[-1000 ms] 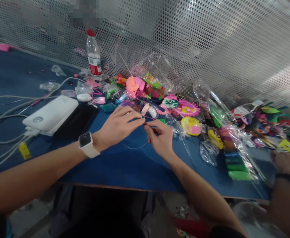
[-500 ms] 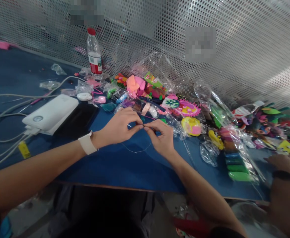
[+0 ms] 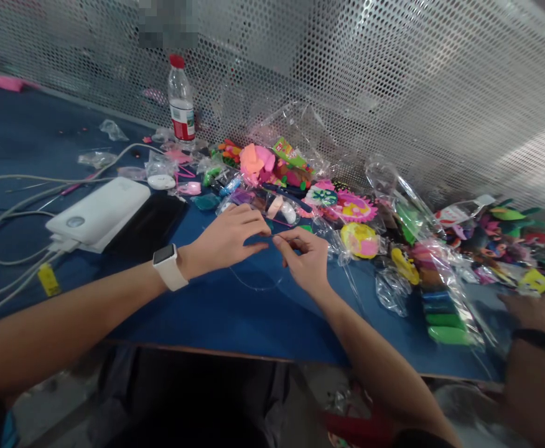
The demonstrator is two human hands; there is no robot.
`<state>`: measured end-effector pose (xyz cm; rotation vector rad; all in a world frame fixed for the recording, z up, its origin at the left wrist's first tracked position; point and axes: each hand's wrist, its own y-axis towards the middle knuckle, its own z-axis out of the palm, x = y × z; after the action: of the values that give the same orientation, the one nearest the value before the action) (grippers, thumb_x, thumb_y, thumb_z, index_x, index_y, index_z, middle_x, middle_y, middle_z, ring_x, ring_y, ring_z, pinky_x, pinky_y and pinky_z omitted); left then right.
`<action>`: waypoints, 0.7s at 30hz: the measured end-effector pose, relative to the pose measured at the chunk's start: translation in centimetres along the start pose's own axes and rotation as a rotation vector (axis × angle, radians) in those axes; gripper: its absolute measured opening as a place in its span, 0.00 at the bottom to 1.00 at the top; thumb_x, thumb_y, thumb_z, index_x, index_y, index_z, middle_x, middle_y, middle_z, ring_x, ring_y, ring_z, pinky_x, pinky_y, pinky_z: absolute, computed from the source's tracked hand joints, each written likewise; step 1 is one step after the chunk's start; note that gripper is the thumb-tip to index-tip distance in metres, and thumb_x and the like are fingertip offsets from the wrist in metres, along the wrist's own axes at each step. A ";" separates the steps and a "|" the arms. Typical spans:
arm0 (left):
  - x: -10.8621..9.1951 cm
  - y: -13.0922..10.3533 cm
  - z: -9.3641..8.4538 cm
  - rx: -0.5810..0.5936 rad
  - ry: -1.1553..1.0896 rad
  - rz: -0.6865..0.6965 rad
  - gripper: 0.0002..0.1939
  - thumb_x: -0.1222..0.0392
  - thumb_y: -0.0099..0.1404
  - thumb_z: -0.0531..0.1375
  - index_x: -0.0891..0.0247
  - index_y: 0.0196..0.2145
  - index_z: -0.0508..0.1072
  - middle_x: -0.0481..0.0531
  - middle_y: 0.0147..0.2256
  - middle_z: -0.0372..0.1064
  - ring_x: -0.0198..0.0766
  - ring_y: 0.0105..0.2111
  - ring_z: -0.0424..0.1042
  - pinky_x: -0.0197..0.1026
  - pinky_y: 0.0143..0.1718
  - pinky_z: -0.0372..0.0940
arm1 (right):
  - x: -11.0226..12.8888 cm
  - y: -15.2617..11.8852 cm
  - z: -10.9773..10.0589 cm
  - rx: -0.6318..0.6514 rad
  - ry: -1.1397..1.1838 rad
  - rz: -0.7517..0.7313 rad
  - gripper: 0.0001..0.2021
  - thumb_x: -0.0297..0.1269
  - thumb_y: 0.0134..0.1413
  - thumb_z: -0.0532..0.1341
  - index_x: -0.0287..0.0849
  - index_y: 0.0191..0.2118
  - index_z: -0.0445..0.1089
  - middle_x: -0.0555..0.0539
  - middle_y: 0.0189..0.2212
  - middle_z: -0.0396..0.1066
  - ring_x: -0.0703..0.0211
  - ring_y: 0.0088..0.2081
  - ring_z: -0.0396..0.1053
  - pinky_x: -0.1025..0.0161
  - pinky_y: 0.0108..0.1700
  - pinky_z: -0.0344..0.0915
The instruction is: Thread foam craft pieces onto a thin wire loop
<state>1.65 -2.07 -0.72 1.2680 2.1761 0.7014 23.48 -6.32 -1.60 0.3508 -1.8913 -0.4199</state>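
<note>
My left hand [image 3: 229, 239], with a white-strapped smartwatch [image 3: 170, 266] at the wrist, is above the blue table, its thumb and forefinger slightly apart with nothing plain between them. Just right of its fingertips, my right hand [image 3: 304, 256] pinches thumb against forefinger. A thin clear thread [image 3: 256, 289] hangs in a loop below both hands and rises toward the right one; its end at the fingertips is too small to make out. Behind my hands lie a pinkish piece [image 3: 275, 207] and a white lump [image 3: 289, 213] among clear wrappers.
A white power bank [image 3: 97, 211] with cables lies left, beside a black flat object [image 3: 149, 227]. A red-capped bottle [image 3: 181, 102] stands by the perforated metal screen [image 3: 263, 56]. Colourful foam-like pieces, a yellow-pink disc [image 3: 360, 241] and wrappers spread right. Another person's hand [image 3: 531, 314] rests far right.
My left thumb and forefinger have parted and moved slightly away from my right fingertips. The left wrist has turned, showing the watch face. My right hand still pinches.
</note>
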 end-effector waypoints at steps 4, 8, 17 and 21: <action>0.2 -0.3 0.1 -0.048 0.049 0.080 0.15 0.46 0.75 0.66 0.61 0.46 0.76 0.54 0.44 0.78 0.44 0.47 0.75 0.46 0.52 0.68 | 0.6 -0.4 -0.1 -0.070 -0.104 -0.164 0.07 0.37 0.63 0.69 0.46 0.32 0.80 0.52 0.27 0.78 0.65 0.25 0.66 0.62 0.29 0.64; -0.1 -0.5 0.0 -0.093 0.114 0.135 0.17 0.42 0.77 0.62 0.59 0.48 0.77 0.54 0.43 0.79 0.44 0.45 0.74 0.46 0.50 0.66 | 0.6 -0.3 0.0 -0.076 -0.089 -0.190 0.07 0.37 0.64 0.69 0.46 0.33 0.80 0.52 0.27 0.77 0.65 0.24 0.64 0.62 0.27 0.62; -1.2 0.0 -0.5 -0.119 -0.093 -0.055 0.15 0.50 0.80 0.59 0.60 0.37 0.76 0.53 0.37 0.76 0.42 0.41 0.73 0.46 0.46 0.63 | -0.1 -0.4 0.5 -0.105 -0.126 -0.319 0.05 0.36 0.64 0.70 0.47 0.35 0.80 0.52 0.25 0.76 0.64 0.23 0.62 0.62 0.26 0.60; -1.9 1.0 -1.4 -0.091 -0.367 -0.251 0.20 0.50 0.78 0.61 0.61 0.29 0.72 0.50 0.29 0.72 0.37 0.31 0.69 0.42 0.37 0.63 | 0.4 -0.4 0.6 -0.104 -0.144 -0.370 0.06 0.32 0.64 0.69 0.47 0.34 0.79 0.54 0.25 0.74 0.66 0.22 0.60 0.62 0.26 0.58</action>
<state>2.12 -3.56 1.27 0.9668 1.9310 0.4226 22.85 -6.76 -1.64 0.6182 -1.9360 -0.8065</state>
